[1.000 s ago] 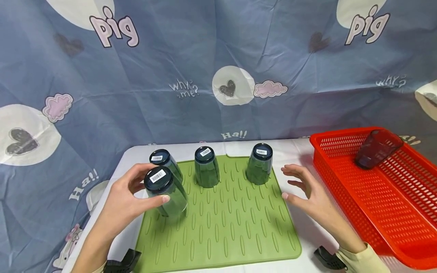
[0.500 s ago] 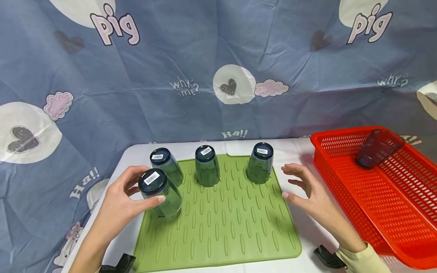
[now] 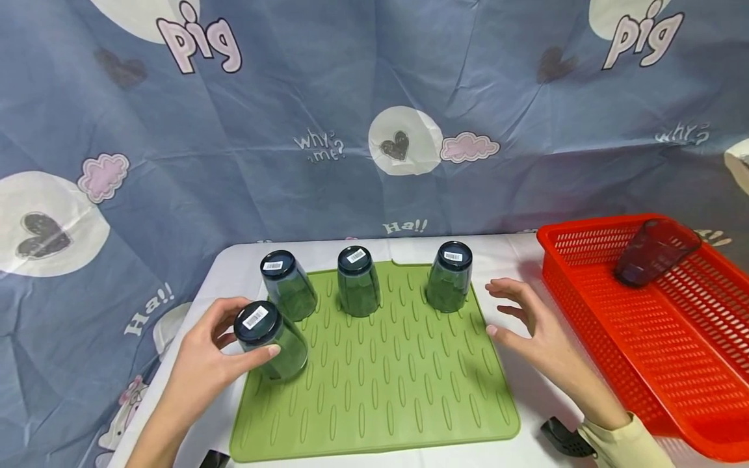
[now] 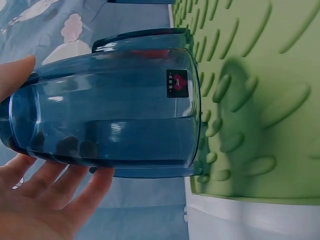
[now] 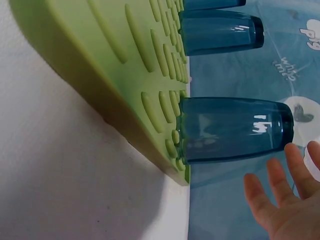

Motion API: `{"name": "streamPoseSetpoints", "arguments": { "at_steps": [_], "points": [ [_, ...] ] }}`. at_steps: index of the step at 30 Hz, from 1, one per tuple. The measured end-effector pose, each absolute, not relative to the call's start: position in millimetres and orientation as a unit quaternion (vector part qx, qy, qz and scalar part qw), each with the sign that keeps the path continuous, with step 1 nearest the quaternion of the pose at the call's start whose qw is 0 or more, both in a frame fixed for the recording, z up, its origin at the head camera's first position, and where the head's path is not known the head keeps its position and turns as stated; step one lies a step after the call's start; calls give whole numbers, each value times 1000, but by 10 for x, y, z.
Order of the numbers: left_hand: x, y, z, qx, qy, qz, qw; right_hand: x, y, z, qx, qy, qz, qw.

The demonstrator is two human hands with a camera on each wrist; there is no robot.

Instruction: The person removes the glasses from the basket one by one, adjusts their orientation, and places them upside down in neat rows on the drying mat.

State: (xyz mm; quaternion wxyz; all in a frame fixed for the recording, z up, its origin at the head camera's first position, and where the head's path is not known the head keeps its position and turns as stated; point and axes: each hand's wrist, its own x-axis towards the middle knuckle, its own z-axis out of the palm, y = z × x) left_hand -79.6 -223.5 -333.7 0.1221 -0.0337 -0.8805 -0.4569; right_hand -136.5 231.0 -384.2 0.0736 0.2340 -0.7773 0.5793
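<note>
My left hand (image 3: 201, 348) grips an upside-down blue-green drinking glass (image 3: 287, 354) between thumb and fingers, over the left side of the green ridged drying mat (image 3: 380, 390). In the left wrist view this glass (image 4: 120, 110) has a small dark label near its rim, which is close to the mat. Right behind it stands a second upturned glass (image 3: 292, 296). A third glass (image 3: 359, 289) stands upside down at the back middle, and another glass (image 3: 449, 283) at the back right. Just right of the mat, my right hand (image 3: 529, 325) holds nothing, its fingers loosely bent.
A red perforated basket (image 3: 608, 351) stands on the white table at the right, with one dark glass (image 3: 649, 257) tilted inside at its back. Behind the table hangs a blue printed cloth (image 3: 328, 201). White tabletop (image 3: 497, 253) shows around the mat.
My left hand has moved the glass a little left and toward me, so more of the glass behind it shows. The right hand has stayed nearly still. The head view has shifted slightly.
</note>
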Motion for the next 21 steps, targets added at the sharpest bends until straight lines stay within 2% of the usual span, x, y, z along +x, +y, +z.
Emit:
{"name": "streamPoseSetpoints", "arguments": {
  "at_steps": [21],
  "points": [
    [-651,-2238,-3537,-28,-878,-467,100,-1374,2305,-3866,237,-784,569,76]
  ]
}}
